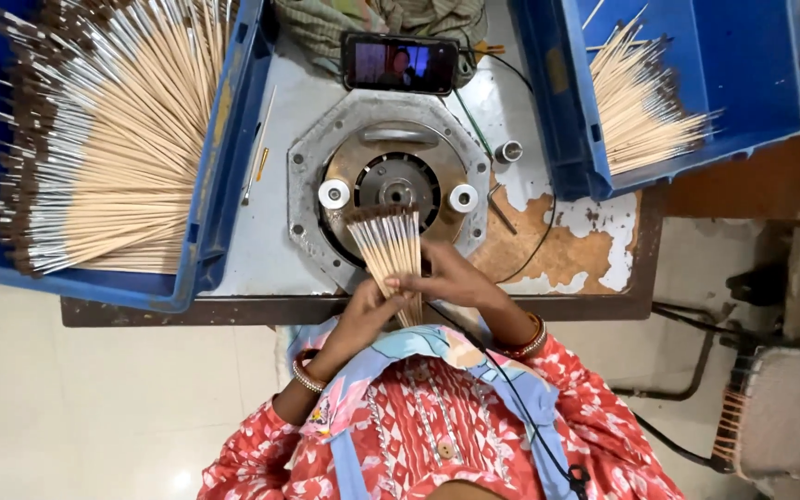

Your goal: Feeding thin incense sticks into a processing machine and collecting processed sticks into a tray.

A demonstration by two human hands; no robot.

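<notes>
A fanned bundle of sticks (389, 248) is held by both hands just above the near edge of the tabletop (270, 194). The left hand (360, 319) is closed around the lower ends of the sticks, its grip wrapped tight from the left side, fingers curled and thumb pressed against the bundle. The right hand (444, 278) is closed on the same bundle from the right, its fingers laid across the sticks a little higher up, so that the two hands touch each other at the bundle. The dark tips of the sticks are spread upward and reach the front rim of a round metal machine (391, 181) set into an octagonal plate, between two white rollers (333, 193). A blue crate (219, 176) full of many more sticks is seen on the left, and a second blue crate (696, 74) with a smaller heap is seen at upper right. A phone (400, 63) is lying flat beyond the machine, its screen lit. Bangles are worn on both wrists.
</notes>
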